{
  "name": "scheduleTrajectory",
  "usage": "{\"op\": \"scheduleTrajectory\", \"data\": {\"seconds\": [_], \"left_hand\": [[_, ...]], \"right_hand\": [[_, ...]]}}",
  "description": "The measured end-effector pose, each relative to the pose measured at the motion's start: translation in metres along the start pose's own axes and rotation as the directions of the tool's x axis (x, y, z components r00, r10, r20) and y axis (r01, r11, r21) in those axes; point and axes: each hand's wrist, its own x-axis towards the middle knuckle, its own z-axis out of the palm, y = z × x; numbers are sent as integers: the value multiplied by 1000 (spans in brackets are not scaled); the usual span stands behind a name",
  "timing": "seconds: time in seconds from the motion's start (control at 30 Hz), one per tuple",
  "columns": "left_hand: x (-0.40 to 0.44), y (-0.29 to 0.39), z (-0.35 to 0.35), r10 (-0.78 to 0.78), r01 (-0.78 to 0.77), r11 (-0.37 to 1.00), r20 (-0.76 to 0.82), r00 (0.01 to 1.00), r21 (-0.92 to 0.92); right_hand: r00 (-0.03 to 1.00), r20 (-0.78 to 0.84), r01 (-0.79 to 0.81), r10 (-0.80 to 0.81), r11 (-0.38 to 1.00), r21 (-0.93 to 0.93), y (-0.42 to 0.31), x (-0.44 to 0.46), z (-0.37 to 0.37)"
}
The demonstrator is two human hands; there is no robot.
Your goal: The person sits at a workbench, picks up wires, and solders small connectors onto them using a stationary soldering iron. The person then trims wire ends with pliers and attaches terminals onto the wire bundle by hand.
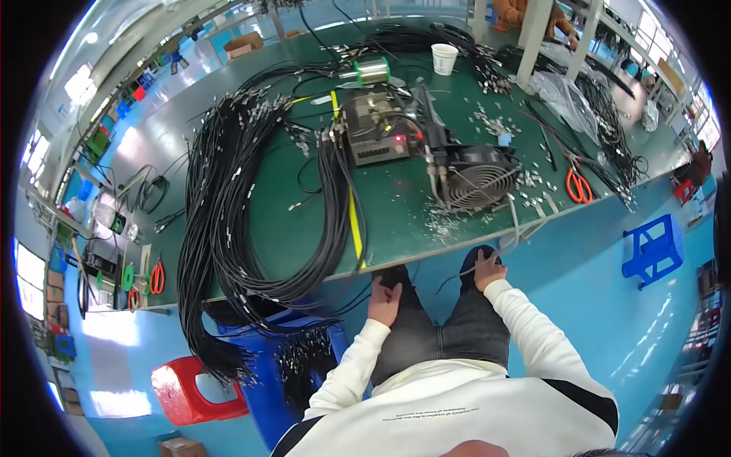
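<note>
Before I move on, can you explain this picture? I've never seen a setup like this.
There is no robot here: one camera, worn on a person's head, looks forward and down. The bare left hand and right hand are at the person's knees. Thin cables pass near both; whether either is held is unclear. On the green table lie black cables, a boxy device with red lights, a round fan, a red-handled tool and a white cup.
</note>
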Motion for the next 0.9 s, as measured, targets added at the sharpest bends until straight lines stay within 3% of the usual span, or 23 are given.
{"op": "scheduleTrajectory", "data": {"seconds": [0.07,0.1,0.23,0.27,0.4,0.43,0.47,0.5,0.53,0.57,0.63,0.67,0.7,0.73,0.8,0.83,0.87,0.9], "left_hand": [[24,-30,-2,-79,51,951,-80,994,-304],[46,-70,5,-27,6,975,-91,995,-221],[72,-165,22,62,-79,993,-181,982,-89],[82,-175,22,102,-117,992,-224,969,-52],[96,-202,22,258,-226,965,-368,893,129],[82,-156,2,133,-114,981,-115,984,159],[67,-88,-28,-14,-18,975,144,989,223],[67,-70,-23,-5,-29,975,150,989,222],[62,-58,-17,-264,162,911,234,936,380],[62,-48,-14,-511,313,780,263,818,541],[70,-29,-23,-447,189,802,361,818,566],[72,-60,-10,-472,204,790,360,805,578],[81,-105,15,-80,-74,808,233,969,585],[75,-152,37,332,-331,706,120,935,626],[82,-197,60,455,-365,594,75,888,717],[76,-158,45,445,-371,590,96,891,717],[71,-118,27,208,-260,708,157,965,657],[71,-67,11,-36,-113,790,229,973,602]], "right_hand": [[999,-14,51,-50,996,69,-18,12,-11],[999,-21,52,-50,996,66,-27,17,-18],[901,-62,434,-429,892,123,-32,18,-55],[903,-67,430,-425,895,118,-28,25,-52],[951,-235,288,-199,845,450,11,37,-22],[954,-229,282,-195,846,452,9,31,-19],[985,-138,150,-99,887,437,-3,22,-15],[998,-60,22,3,914,405,-14,19,-17],[994,23,-105,104,928,358,-24,13,-18],[974,97,-223,203,926,303,-27,11,-19],[998,-43,-37,46,981,188,-23,29,33],[999,-17,-32,35,981,191,5,52,75],[977,-199,95,-73,990,102,16,66,124],[916,-351,206,-194,978,-3,-12,83,167],[915,-321,348,-244,881,320,-9,93,136],[963,-266,223,44,425,877,-23,115,168],[948,-292,237,125,334,912,-20,127,196],[928,-313,263,200,242,934,-32,124,182]]}}
